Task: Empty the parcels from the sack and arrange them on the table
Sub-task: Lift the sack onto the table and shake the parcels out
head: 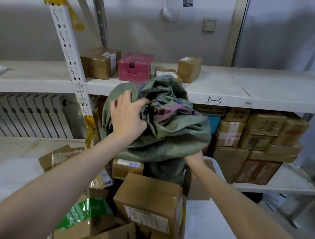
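Storeroom shelving (pixel 234 84) far; table (pixel 219 223) near, heaped with boxes (pixel 150 202). Sack (pixel 174 133) held above heap, centre. Left hand (pixel 127 116) clutching bunched top; right hand (pixel 195 159) under lower fold, fingers hidden, grip unclear. Soft, limp, likely light: grab bunched cloth.

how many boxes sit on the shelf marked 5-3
4: big brown box at left, pink box beside it, low labelled box behind the sack, small brown box at right. The sack may hide more.

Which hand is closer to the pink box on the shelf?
Left. The left hand grips the sack at its bunched top, just below the pink box; the right hand is under the sack's lower edge, farther off.
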Tool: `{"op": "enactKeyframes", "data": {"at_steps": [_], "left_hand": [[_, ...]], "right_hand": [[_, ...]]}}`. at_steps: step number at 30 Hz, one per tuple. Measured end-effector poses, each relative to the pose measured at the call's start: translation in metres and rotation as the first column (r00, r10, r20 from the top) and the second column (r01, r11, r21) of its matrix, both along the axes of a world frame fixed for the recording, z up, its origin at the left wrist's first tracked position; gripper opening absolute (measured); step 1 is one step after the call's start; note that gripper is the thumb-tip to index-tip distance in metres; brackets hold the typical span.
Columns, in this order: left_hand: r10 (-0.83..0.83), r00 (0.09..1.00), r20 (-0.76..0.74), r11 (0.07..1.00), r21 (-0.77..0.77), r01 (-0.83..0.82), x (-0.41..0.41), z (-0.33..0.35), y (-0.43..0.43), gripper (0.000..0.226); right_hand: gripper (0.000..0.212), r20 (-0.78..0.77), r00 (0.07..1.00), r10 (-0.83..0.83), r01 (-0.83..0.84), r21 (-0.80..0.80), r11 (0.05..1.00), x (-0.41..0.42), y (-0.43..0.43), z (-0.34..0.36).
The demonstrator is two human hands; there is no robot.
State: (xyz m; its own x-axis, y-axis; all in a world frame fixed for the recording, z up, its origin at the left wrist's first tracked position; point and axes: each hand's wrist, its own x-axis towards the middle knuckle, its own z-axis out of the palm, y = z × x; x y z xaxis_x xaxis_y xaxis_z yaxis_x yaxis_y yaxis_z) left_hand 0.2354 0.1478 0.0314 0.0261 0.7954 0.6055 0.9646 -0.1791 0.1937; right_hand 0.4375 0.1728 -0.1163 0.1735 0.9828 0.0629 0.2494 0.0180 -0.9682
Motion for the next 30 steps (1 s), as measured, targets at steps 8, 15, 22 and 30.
{"op": "enactKeyframes", "data": {"at_steps": [8,15,22,30], "left_hand": [[-0.016,0.963,0.269,0.982,0.185,-0.035,-0.012,0.036,0.009,0.04],[-0.101,0.979,0.176,0.973,0.221,0.06,0.026,0.028,-0.013,0.053],[-0.259,0.941,0.217,0.966,0.084,0.246,0.005,0.031,-0.024,0.066],[-0.302,0.953,0.035,0.952,-0.045,0.304,-0.011,0.021,-0.047,0.143]], "right_hand": [[0.098,-0.111,0.978,0.18,-0.174,0.054,0.983,0.003,-0.016,0.061],[0.075,-0.349,0.854,0.387,-0.392,0.06,0.918,-0.037,-0.03,0.108],[0.084,-0.671,0.676,0.304,-0.221,0.209,0.953,-0.061,-0.023,0.134],[0.052,-0.78,0.625,0.023,-0.01,0.021,1.0,-0.075,-0.012,0.152]]}}
